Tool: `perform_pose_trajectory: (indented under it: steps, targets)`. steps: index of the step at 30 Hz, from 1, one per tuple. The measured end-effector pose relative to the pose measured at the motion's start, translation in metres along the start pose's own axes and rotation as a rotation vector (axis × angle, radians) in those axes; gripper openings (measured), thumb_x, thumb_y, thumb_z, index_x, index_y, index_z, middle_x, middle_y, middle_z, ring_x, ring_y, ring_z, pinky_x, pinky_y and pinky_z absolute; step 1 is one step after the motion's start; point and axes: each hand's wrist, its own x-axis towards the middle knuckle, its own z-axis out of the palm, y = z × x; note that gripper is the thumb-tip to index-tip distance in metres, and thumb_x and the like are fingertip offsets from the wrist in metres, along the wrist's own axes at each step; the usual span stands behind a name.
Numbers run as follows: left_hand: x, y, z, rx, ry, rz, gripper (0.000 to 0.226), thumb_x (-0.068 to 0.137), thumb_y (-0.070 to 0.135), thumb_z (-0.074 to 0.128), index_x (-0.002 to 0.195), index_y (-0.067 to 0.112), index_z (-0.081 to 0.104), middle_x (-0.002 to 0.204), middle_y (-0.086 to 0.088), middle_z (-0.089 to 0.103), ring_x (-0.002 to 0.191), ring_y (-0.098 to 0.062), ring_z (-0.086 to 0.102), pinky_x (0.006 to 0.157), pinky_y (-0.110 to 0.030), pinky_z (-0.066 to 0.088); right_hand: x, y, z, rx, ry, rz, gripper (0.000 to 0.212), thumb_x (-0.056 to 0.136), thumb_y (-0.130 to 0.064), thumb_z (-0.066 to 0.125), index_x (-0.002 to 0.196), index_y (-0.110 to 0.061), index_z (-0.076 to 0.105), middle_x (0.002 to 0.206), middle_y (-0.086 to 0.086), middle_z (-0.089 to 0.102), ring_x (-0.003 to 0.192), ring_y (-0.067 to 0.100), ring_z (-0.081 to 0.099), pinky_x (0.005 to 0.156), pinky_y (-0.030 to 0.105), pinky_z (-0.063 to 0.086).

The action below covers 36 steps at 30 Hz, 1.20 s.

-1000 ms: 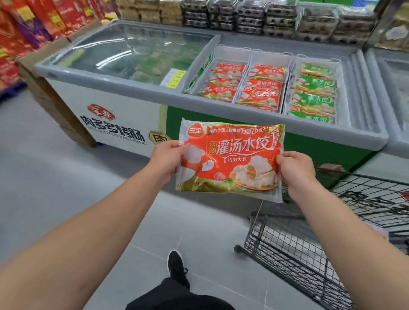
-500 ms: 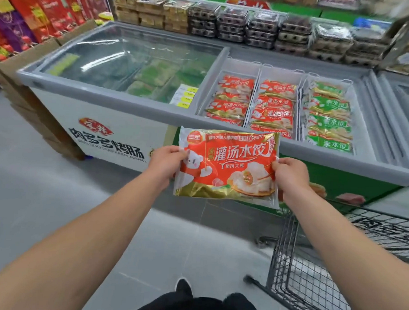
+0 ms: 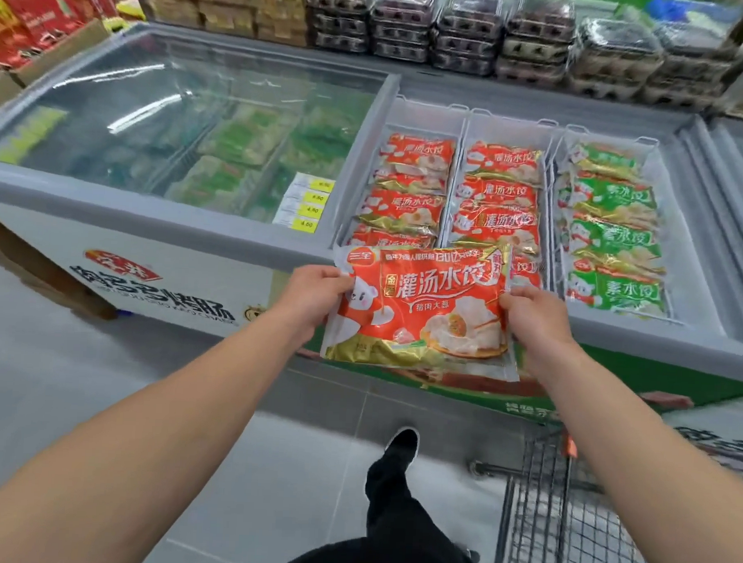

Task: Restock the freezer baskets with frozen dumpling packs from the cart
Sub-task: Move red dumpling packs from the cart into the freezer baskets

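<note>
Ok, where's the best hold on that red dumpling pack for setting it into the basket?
Hold the red dumpling pack by its two short side edges, from left and right, as the left hand and right hand do. It is flat, wide and floppy; side holds keep it level and its bottom free to lower in.

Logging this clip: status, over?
Left hand, right hand grip red plastic dumpling pack. Pack above freezer's front rim, not yet in basket. Path unobstructed.
</note>
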Motion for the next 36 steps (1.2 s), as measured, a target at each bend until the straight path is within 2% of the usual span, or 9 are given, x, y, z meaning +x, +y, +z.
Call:
perform_pose_trajectory:
  steps: [7,11,14,17,22,25,31,34,36]
  targets:
    - [0.089,0.060,0.041,0.019,0.016,-0.068,0.013,0.090,0.009,0.067,0.077,0.011,0.067,0.076,-0.006,0.075,0.079,-0.024,0.073,0.077,-0.040,0.060,0.108,-0.042,0.003,0.031,-0.004,-0.001,0.024,0.092,-0.013,0.055,0.074,-0.013,0.071,0.085,0.002,0.075,0.087,0.023,0.069,0.083,0.043,0.057]
    - [0.134,0.093,0.060,0.045,0.086,-0.036,0.014,0.087,0.006,0.065,0.073,0.007,0.065,0.058,-0.002,0.065,0.049,-0.009,0.062,0.041,-0.012,0.040,0.159,-0.066,0.008,0.006,0.001,-0.023,0.021,0.089,-0.015,0.055,0.071,-0.016,0.066,0.073,0.001,0.064,0.072,0.023,0.053,0.058,0.031,0.036]
    - [0.174,0.113,0.072,0.029,0.071,-0.040,0.023,0.074,0.020,0.068,0.084,0.000,0.072,0.081,-0.013,0.076,0.082,-0.027,0.075,0.077,-0.037,0.061,0.192,-0.082,0.012,0.015,-0.008,-0.016,0.021,0.091,-0.014,0.055,0.075,-0.015,0.067,0.076,0.002,0.066,0.071,0.022,0.054,0.063,0.033,0.039]
    - [0.220,0.127,0.081,0.053,0.040,-0.040,0.016,0.068,0.025,0.068,0.075,0.012,0.075,0.088,-0.008,0.078,0.090,-0.029,0.074,0.088,-0.051,0.059,0.225,-0.097,0.023,0.048,0.009,-0.014,0.022,0.092,-0.011,0.055,0.074,-0.014,0.067,0.079,0.004,0.068,0.074,0.020,0.058,0.071,0.035,0.044]
    - [0.264,0.162,0.099,0.127,0.076,-0.005,0.034,0.093,0.014,0.063,0.063,0.024,0.050,0.075,0.006,0.057,0.076,-0.012,0.058,0.084,-0.033,0.048,0.277,-0.117,0.047,0.042,0.051,-0.016,0.026,0.089,-0.010,0.055,0.065,-0.016,0.064,0.068,0.000,0.062,0.067,0.019,0.052,0.065,0.033,0.039]
    - [0.305,0.167,0.107,0.221,0.039,0.000,0.038,0.093,0.015,0.061,0.065,0.025,0.038,0.070,0.009,0.040,0.063,-0.002,0.039,0.065,-0.029,0.038,0.307,-0.119,0.067,0.043,0.080,0.048,0.020,0.089,-0.010,0.055,0.072,-0.015,0.066,0.077,0.004,0.067,0.072,0.022,0.059,0.068,0.036,0.046]
    - [0.354,0.138,0.108,0.362,-0.026,-0.090,0.019,0.084,0.021,0.065,0.086,0.002,0.066,0.087,-0.009,0.071,0.083,-0.024,0.067,0.078,-0.032,0.054,0.337,-0.095,0.114,-0.047,0.033,0.195,0.017,0.092,-0.011,0.052,0.079,-0.010,0.062,0.076,0.010,0.064,0.068,0.022,0.052,0.065,0.034,0.041]
    - [0.364,0.122,0.107,0.460,-0.057,-0.145,0.015,0.090,0.016,0.062,0.078,0.011,0.057,0.080,-0.001,0.062,0.079,-0.019,0.059,0.062,-0.023,0.042,0.338,-0.083,0.138,-0.096,-0.042,0.242,0.021,0.094,-0.009,0.051,0.074,-0.015,0.056,0.065,-0.002,0.053,0.060,0.016,0.045,0.056,0.026,0.034]
    - [0.369,0.110,0.107,0.537,-0.074,-0.170,0.009,0.091,0.020,0.062,0.093,0.011,0.060,0.095,-0.005,0.063,0.093,-0.025,0.059,0.072,-0.025,0.037,0.337,-0.076,0.152,-0.131,-0.100,0.266,0.024,0.094,-0.008,0.048,0.073,-0.015,0.056,0.065,-0.002,0.054,0.060,0.016,0.045,0.052,0.026,0.031]
